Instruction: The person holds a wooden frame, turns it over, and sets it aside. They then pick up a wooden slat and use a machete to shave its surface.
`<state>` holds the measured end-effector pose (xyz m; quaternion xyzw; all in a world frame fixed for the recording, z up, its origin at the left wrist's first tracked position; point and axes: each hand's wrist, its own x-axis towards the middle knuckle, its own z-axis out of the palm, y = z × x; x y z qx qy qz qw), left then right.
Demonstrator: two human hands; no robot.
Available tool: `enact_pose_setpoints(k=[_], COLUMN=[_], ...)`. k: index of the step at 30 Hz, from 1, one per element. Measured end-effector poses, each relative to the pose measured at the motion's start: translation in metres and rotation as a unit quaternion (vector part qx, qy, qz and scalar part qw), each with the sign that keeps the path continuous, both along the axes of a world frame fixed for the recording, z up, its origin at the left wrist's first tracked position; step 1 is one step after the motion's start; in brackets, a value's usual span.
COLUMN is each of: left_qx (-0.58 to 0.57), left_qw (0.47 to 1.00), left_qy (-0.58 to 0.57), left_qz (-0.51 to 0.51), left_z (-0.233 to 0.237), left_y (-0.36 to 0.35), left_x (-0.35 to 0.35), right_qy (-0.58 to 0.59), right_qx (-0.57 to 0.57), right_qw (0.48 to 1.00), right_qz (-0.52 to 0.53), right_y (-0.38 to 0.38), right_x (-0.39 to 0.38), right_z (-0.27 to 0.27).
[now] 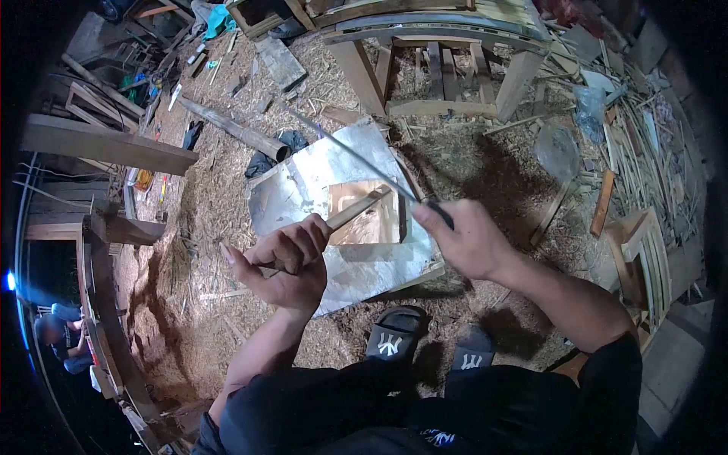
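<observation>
My right hand (470,239) is closed around the black handle of a long, thin metal tool (356,155), which slants up and to the left. My left hand (284,262) has its fingers curled around a narrow wooden stick (353,212), thumb pointing out to the left. The stick's far end overlaps a square wooden block (371,231) in this view. Under the block lies a pale, worn sheet (284,201) on the ground. The metal tool passes above the sheet, its tip near the sheet's upper edge.
Wood shavings (326,334) cover the ground. A wooden frame (440,108) stands ahead, and a round log (235,130) lies to the left. Scrap strips (644,159) are piled at right. My slippers (394,334) are close below the sheet. Another person (64,337) sits far left.
</observation>
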<state>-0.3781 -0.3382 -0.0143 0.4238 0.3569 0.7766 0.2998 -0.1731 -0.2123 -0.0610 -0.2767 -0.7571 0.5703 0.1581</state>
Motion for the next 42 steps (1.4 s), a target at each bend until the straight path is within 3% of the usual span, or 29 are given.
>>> enact_pose_setpoints(k=[1, 3, 6, 7, 8, 11, 13, 17, 19, 22, 23, 24, 27, 29, 34, 36, 38, 40, 41, 42], left_qx=[-0.01, -0.012, -0.015, -0.012, -0.01, -0.009, -0.014, -0.013, -0.018, -0.016, -0.012, -0.005, -0.013, -0.029, -0.013, -0.014, -0.02, -0.026, -0.024, -0.018], left_qw=[1.0, 1.0, 1.0, 1.0, 1.0, 0.999, 0.999, 0.999, 0.999, 0.999, 1.0, 1.0, 0.999, 1.0, 1.0, 0.999, 1.0, 1.0, 0.999, 0.999], left_qy=[0.009, -0.002, -0.006, -0.003, -0.002, -0.041, -0.028, -0.03, -0.041, -0.033, -0.028, -0.023, -0.017, -0.003, 0.012, -0.04, -0.015, 0.008, -0.018, -0.043], left_qz=[0.007, 0.015, 0.009, 0.0, -0.001, -0.006, -0.007, 0.011, 0.02, 0.011, 0.005, -0.003, -0.027, -0.006, 0.009, 0.004, 0.01, 0.013, 0.015, 0.017], left_z=[0.0, 0.001, 0.002, 0.003, 0.002, 0.0, 0.0, -0.002, -0.001, -0.001, -0.001, -0.001, 0.0, 0.003, 0.0, -0.001, 0.0, -0.001, -0.004, -0.004], left_y=[-0.001, -0.001, 0.001, 0.001, 0.001, 0.001, 0.0, -0.001, -0.002, 0.001, 0.001, 0.002, 0.002, 0.002, 0.002, 0.001, 0.002, 0.001, 0.001, 0.003], left_x=[0.001, 0.001, -0.001, 0.0, 0.001, 0.0, 0.002, 0.0, 0.0, -0.001, 0.0, 0.0, 0.005, 0.011, 0.008, 0.004, 0.005, 0.007, 0.009, 0.01], right_qy=[-0.002, 0.139, 0.218, 0.075, -0.114, -0.113, -0.114, -0.09, 0.161, 0.231, 0.143, -0.051, -0.064, -0.115, -0.06, 0.136, 0.172, 0.163, -0.033, -0.048], right_qx=[0.001, 0.095, 0.147, 0.071, -0.045, -0.013, -0.112, -0.046, 0.077, 0.109, 0.091, -0.006, 0.024, -0.173, -0.103, 0.029, 0.054, 0.114, -0.027, -0.017], right_qw=[1.0, 0.985, 0.964, 0.994, 0.992, 0.993, 0.987, 0.994, 0.982, 0.966, 0.984, 0.999, 0.997, 0.978, 0.993, 0.99, 0.983, 0.98, 0.999, 0.999], right_qz=[0.004, -0.048, -0.048, -0.03, 0.028, -0.012, 0.003, 0.035, -0.059, -0.026, -0.052, 0.01, -0.027, -0.005, 0.016, -0.036, -0.033, -0.017, 0.012, -0.006], right_y=[0.001, 0.003, -0.009, -0.017, -0.014, -0.01, -0.003, 0.001, -0.001, -0.006, -0.015, -0.014, -0.009, -0.003, -0.004, -0.004, -0.006, -0.013, -0.017, -0.018], right_x=[-0.001, -0.004, -0.003, -0.003, -0.001, -0.001, -0.001, -0.001, -0.007, -0.004, -0.005, -0.003, 0.001, 0.001, 0.001, 0.0, 0.004, 0.008, 0.002, 0.005], right_z=[0.013, 0.036, 0.0, -0.017, -0.029, -0.024, -0.015, 0.024, 0.04, 0.007, -0.016, -0.044, -0.037, -0.024, 0.017, 0.043, 0.035, -0.013, -0.033, -0.037])
